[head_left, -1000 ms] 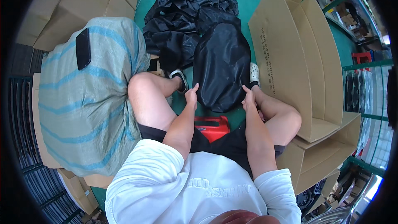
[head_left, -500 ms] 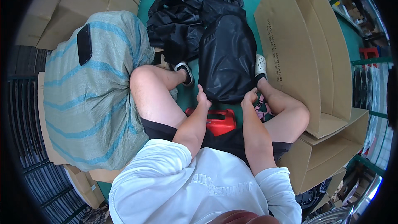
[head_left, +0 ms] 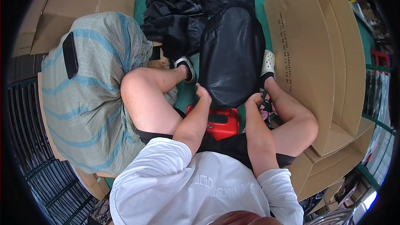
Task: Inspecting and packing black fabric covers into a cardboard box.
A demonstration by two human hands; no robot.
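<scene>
With left hand (head_left: 203, 93) and right hand (head_left: 253, 98) at the black cover (head_left: 231, 58), pinching I cannot tell; I should tug both sides evenly.

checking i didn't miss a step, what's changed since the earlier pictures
The left hand and right hand have shifted from the sides of the black cover to the corners of its near end, which reaches less far past them. More of the red plastic item shows. The phone stays on the striped sack, and the large cardboard box stands where it was.
</scene>
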